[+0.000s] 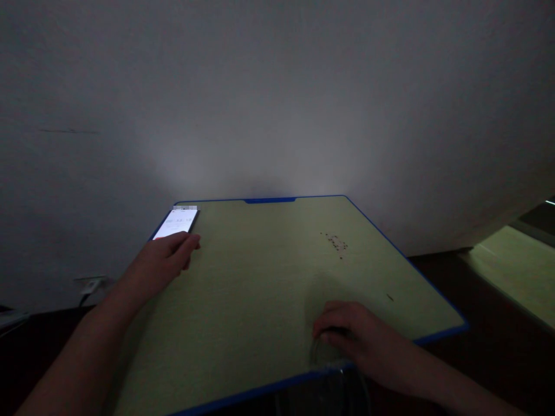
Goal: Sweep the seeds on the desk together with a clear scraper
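My left hand (pixel 173 251) is over the left side of the table, its fingers curled together; nothing shows in them. It covers the lower end of a phone (pixel 177 222) with a lit white screen, lying at the far left corner. Whether the hand touches the phone I cannot tell. At the near edge, my right hand (pixel 347 329) is closed with thumb and fingers pinched on a clear, thin plastic bag (pixel 325 353). The bag hangs over the table edge, and its lower part is lost in the dark.
The pale table (pixel 251 289) has a blue rim and stands against a grey wall (pixel 277 104). Small dark specks (pixel 337 244) mark its right side, near a short dark sliver (pixel 389 297). A plug (pixel 91 285) sits low at left; another pale surface (pixel 515 266) stands right.
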Action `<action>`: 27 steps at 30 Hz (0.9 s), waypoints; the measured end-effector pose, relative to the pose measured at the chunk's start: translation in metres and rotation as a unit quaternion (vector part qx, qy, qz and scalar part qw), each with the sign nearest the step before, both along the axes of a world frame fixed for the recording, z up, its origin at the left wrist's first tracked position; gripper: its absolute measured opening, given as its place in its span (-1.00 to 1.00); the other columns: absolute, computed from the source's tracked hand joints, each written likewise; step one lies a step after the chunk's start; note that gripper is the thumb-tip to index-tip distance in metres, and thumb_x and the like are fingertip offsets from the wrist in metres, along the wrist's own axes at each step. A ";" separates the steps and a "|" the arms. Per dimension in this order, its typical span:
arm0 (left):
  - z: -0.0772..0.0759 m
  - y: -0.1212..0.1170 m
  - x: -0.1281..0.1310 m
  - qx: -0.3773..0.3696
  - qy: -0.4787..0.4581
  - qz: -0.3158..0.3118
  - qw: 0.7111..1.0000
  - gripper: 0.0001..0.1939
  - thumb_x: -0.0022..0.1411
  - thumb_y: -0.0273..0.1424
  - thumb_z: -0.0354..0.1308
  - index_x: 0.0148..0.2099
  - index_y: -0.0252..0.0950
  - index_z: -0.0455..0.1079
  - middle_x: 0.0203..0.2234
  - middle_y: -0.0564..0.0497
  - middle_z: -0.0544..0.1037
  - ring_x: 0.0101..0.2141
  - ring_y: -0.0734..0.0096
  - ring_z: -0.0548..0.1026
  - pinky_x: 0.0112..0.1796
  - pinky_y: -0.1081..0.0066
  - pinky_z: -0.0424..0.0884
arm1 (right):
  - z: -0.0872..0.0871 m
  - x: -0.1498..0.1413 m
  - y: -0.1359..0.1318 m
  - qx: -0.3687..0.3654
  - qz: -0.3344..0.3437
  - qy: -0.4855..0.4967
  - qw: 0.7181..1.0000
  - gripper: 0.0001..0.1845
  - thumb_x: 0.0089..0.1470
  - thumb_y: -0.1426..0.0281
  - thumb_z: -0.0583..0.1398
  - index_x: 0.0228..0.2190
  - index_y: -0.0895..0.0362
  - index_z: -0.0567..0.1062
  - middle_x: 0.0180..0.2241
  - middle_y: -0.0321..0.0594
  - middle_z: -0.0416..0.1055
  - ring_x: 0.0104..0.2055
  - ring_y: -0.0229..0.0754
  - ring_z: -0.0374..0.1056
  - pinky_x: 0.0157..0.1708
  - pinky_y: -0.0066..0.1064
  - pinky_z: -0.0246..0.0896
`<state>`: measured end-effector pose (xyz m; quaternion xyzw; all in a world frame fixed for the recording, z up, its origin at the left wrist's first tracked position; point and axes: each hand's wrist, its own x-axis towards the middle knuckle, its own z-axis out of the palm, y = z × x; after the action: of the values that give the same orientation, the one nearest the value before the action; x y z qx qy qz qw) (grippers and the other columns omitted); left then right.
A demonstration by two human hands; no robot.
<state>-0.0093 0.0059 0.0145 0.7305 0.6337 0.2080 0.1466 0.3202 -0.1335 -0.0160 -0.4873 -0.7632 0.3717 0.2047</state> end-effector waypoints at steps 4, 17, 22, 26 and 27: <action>0.000 0.000 0.001 -0.002 -0.001 -0.002 1.000 -0.54 0.16 -0.01 -0.20 -0.38 -0.26 0.33 -0.68 0.12 0.37 -0.58 0.42 0.37 -0.49 0.43 0.23 | 0.002 0.000 -0.006 0.005 -0.019 0.008 1.000 -0.80 0.12 0.54 0.10 -0.33 0.10 0.52 -0.34 -0.28 0.42 -0.27 -0.27 0.34 -0.24 -0.45 0.19; 0.000 0.001 0.000 -0.004 0.007 0.004 1.000 -0.52 0.13 0.01 -0.21 -0.37 -0.24 0.34 -0.68 0.11 0.39 -0.59 0.40 0.38 -0.50 0.42 0.24 | -0.016 0.045 0.009 0.041 -0.149 -0.007 0.988 -0.80 0.10 0.37 0.08 -0.33 0.09 0.51 -0.31 -0.18 0.50 -0.24 -0.13 0.39 -0.20 -0.26 0.26; -0.001 0.003 0.001 -0.005 0.013 0.006 1.000 -0.52 0.14 0.01 -0.21 -0.38 -0.24 0.33 -0.68 0.11 0.39 -0.58 0.39 0.39 -0.49 0.41 0.25 | -0.018 0.025 -0.007 0.040 -0.140 -0.001 0.989 -0.80 0.14 0.39 0.07 -0.30 0.09 0.50 -0.28 -0.18 0.48 -0.21 -0.15 0.37 -0.17 -0.28 0.25; -0.003 0.003 -0.003 -0.004 0.010 -0.001 1.000 -0.52 0.15 0.01 -0.21 -0.36 -0.24 0.34 -0.67 0.11 0.39 -0.58 0.39 0.39 -0.49 0.42 0.25 | -0.012 0.032 -0.001 0.051 -0.136 0.000 0.989 -0.79 0.15 0.38 0.06 -0.30 0.07 0.50 -0.29 -0.20 0.47 -0.23 -0.17 0.37 -0.22 -0.31 0.25; -0.003 0.003 -0.003 -0.003 0.011 -0.002 1.000 -0.52 0.15 0.01 -0.21 -0.36 -0.24 0.34 -0.67 0.11 0.39 -0.58 0.39 0.39 -0.48 0.42 0.25 | -0.011 0.038 0.003 0.066 -0.151 -0.003 0.986 -0.79 0.15 0.36 0.06 -0.31 0.07 0.49 -0.30 -0.20 0.47 -0.23 -0.16 0.37 -0.21 -0.30 0.25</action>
<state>-0.0125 0.0090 0.0114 0.7337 0.6343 0.1974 0.1424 0.3579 -0.1308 -0.0274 -0.5835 -0.7044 0.2838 0.2877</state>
